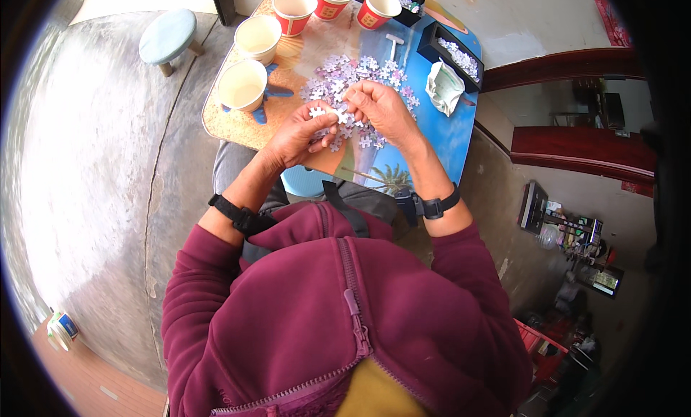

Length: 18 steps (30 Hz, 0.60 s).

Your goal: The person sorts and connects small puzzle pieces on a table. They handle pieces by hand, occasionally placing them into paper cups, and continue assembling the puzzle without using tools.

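From the head view, the left hand (pixel 301 132) was curled over the near edge of a heap of jigsaw pieces (pixel 353 82), pinching one pale piece (pixel 317 112) between thumb and fingers. The right hand (pixel 378 104) lay on the same heap just beside it, fingers bent and closed on another small piece — too small to make out clearly. The heap sat in the middle of the surface (pixel 446 132), which carried a printed beach picture in orange and blue. Paper cups stood along the far and left sides — two cream ones (pixel 243 84) nearest the left hand, three red ones (pixel 294 8) beyond. Two black trays (pixel 452 53) of further pieces lay to the right, with a crumpled plastic bag (pixel 444 87) beside them. A pale blue stool (pixel 168 37) stood on the concrete floor (pixel 93 165), well apart.
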Tool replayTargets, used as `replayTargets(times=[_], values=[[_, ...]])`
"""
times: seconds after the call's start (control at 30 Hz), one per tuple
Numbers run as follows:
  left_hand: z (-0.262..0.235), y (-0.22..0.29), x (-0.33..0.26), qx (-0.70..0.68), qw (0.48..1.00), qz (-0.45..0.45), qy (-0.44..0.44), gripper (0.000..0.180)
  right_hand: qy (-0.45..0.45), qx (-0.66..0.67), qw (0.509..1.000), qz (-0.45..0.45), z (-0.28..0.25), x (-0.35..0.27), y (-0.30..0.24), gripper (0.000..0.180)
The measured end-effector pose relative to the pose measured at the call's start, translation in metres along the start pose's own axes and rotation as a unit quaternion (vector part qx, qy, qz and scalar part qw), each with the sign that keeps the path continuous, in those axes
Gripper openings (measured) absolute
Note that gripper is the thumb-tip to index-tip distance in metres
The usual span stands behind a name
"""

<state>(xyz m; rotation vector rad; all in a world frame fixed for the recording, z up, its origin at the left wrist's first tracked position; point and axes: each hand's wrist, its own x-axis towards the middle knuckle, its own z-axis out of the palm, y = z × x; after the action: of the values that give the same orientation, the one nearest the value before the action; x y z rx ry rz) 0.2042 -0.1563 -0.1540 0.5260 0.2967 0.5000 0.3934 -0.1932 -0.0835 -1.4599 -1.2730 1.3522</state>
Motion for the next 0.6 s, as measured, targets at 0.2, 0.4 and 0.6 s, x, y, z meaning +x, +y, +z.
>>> replayTargets(times=[0.2,0.4,0.6], values=[[-0.002,-0.003,0.001,0.0,1.0,0.02,0.006,0.011,-0.029,0.041,0.999,0.0,0.008,-0.016,0.008,0.025],[-0.002,-0.002,0.0,-0.015,0.999,0.028,-0.001,0.016,-0.001,0.018,1.0,0.019,0.011,-0.004,0.005,0.017],[-0.005,0.006,0.0,-0.091,0.995,-0.039,0.007,0.033,0.086,0.03,0.996,-0.019,-0.023,0.076,-0.025,0.019]])
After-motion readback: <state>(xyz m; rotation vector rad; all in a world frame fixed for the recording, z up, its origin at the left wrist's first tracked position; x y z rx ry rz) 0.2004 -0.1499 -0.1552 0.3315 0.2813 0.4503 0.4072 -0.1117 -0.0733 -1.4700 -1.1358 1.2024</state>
